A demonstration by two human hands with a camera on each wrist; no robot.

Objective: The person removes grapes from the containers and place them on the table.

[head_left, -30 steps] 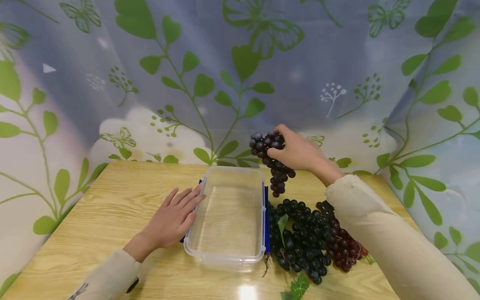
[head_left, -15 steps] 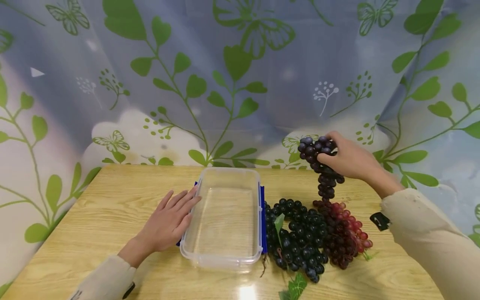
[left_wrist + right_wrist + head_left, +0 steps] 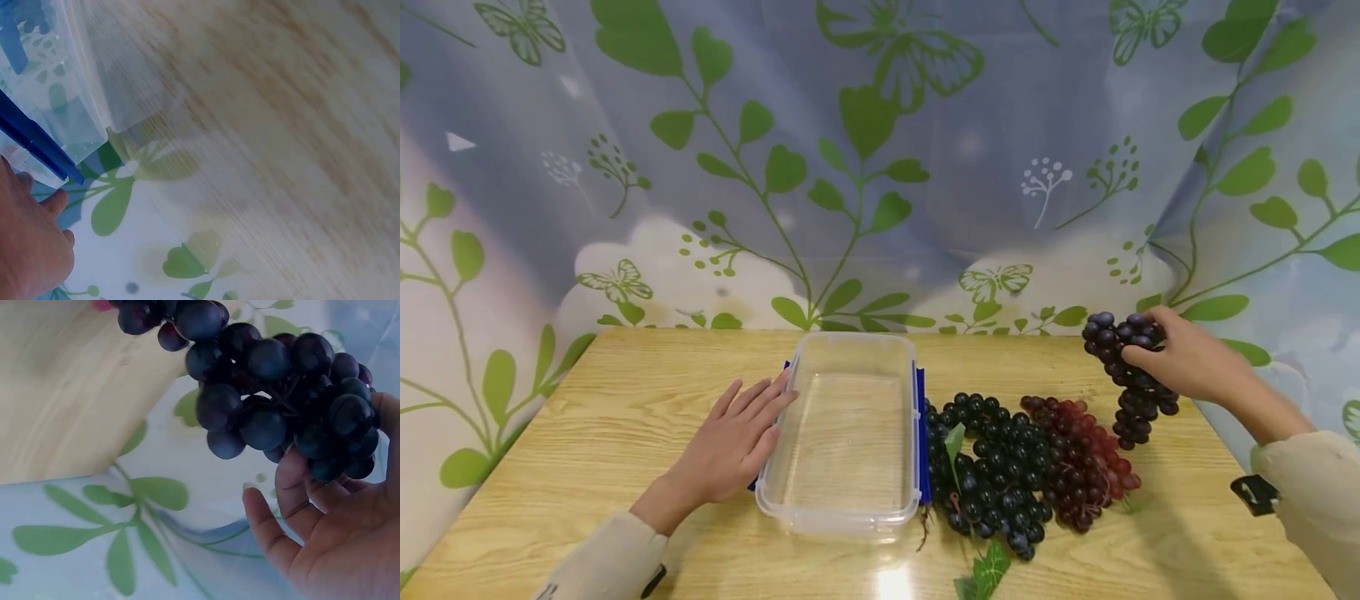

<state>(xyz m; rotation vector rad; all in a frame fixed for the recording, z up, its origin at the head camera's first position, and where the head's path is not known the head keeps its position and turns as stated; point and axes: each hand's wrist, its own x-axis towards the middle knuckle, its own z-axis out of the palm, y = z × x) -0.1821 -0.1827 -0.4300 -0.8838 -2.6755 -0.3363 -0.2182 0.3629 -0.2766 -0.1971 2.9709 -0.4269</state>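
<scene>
My right hand (image 3: 1198, 354) grips a bunch of dark purple grapes (image 3: 1131, 379) by its upper part, the lower end hanging down over the right side of the table. In the right wrist view, fingers curl under the wide end of the bunch (image 3: 269, 394). My left hand (image 3: 726, 446) lies with straight fingers against the left rim of a clear plastic box (image 3: 835, 521) with blue side clips. From the left wrist view, part of that hand (image 3: 31, 240) shows below a blue clip (image 3: 37, 140) of the box.
Right of the box lie black grapes (image 3: 1000, 467) with a green leaf (image 3: 991, 571) at their front. Red grapes (image 3: 1086, 458) lie beside them, below the held bunch. A patterned curtain (image 3: 880, 167) hangs along the back edge of the wooden table (image 3: 647, 392).
My right hand has carried the purple grapes from beside the box's far right corner rightward, past the red grapes, and somewhat lower. My left hand stays on the box rim.
</scene>
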